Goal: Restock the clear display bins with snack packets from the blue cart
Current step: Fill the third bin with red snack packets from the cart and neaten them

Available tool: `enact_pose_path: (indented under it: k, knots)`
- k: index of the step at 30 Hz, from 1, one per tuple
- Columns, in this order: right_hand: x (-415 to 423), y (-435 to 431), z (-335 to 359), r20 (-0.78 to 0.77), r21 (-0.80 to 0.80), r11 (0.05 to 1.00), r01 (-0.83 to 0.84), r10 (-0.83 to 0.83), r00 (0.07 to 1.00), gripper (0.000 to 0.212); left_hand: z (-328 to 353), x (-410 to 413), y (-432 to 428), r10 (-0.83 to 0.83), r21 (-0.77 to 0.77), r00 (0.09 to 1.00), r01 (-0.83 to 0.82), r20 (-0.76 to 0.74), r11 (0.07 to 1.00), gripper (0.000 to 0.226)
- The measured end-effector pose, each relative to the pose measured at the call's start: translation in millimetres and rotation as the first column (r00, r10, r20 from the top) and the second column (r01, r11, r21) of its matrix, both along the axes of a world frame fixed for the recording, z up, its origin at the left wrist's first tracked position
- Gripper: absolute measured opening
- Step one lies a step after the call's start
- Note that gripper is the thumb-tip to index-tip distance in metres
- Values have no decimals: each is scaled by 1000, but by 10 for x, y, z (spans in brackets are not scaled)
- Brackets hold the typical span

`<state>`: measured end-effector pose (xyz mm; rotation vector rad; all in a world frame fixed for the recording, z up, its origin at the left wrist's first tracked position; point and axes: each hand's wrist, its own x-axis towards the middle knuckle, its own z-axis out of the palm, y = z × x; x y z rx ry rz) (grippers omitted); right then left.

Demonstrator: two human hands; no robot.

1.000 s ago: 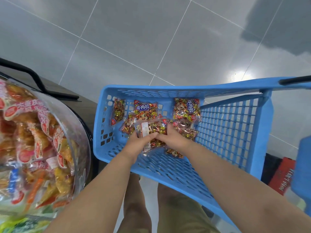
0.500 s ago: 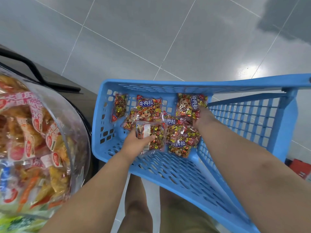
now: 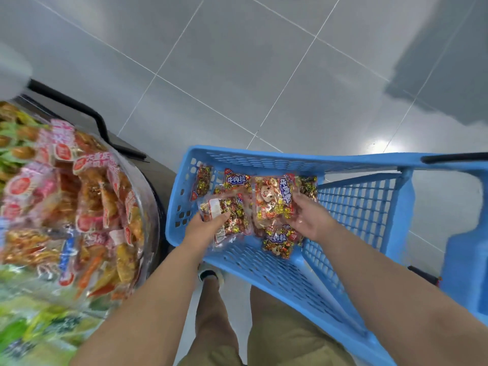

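Gathering stock in the blue cart [image 3: 264, 157]: left hand [image 3: 208, 229] grips a snack packet [image 3: 229, 210] by its near end, and right hand [image 3: 313, 220] holds a second packet [image 3: 273, 196], long axis pointing away from the person. Clear display bin [image 3: 144, 196] sits left of the cart, just beside it, so I'd say the left hand unloads first. Loose packets [image 3: 280, 243] lie on the cart floor.

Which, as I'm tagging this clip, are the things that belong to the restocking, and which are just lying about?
Job: blue cart; white-label packet in the left hand's grip; face-printed packet in the right hand's grip; loose packets in cart; clear display bin.
Lying about: black rail beside the bin; blue plastic thing at right; tiled floor.
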<state>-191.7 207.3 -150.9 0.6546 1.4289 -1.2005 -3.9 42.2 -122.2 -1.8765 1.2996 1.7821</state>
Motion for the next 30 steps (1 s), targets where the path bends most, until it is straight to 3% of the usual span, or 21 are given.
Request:
enact_pose_path:
  k: [4,7,9,12,13,18,20,23,26,28,29,30]
  knots:
    - [141,-314,524,-37,-126,974,-186,182,983,39,398,165,-173,107,-29,991,-109,-79,994,64]
    - [322,-684,961,-5,-276,924,-265,275,962,32,780,370,-398,187,-96,973,-201,-137,975,51]
    - [525,-985,1240,-84,-330,869,-369,363,928,28,1077,564,-560,222,-150,955,-253,-197,956,44]
    - [863,-1428,1652,-209,-390,766,-512,468,859,41,1565,900,-787,177,-312,974,-213,-139,926,85]
    - [978,-1562,1795,-249,-410,725,-553,495,833,42,1725,1028,-865,185,-351,972,-225,-145,909,89]
    - [1681,-2241,2480,-367,-519,576,-632,518,773,24,2423,1872,-1236,234,-429,916,-363,-325,827,44]
    - [2083,-2555,2699,-374,-563,530,-635,521,767,23,2658,2334,-1353,264,-480,904,-406,-337,778,39]
    - [2770,-3018,3008,-437,-596,421,-684,545,716,37,2956,3162,-1458,310,-535,882,-464,-356,706,48]
    - [3410,-3450,3267,-497,-609,356,-709,525,691,51,3143,4051,-1450,392,-566,854,-520,-341,640,79]
    - [3771,-3714,3374,-674,-493,277,-825,478,563,61,3172,4607,-1417,474,-568,796,-602,-376,561,70]
    - [3934,-3831,3420,-806,-359,195,-913,429,408,58,3174,4853,-1396,525,-561,751,-654,-401,507,61]
    - [4086,-3943,3456,-916,-163,105,-981,354,190,53,3181,5055,-1378,562,-562,702,-701,-436,440,48]
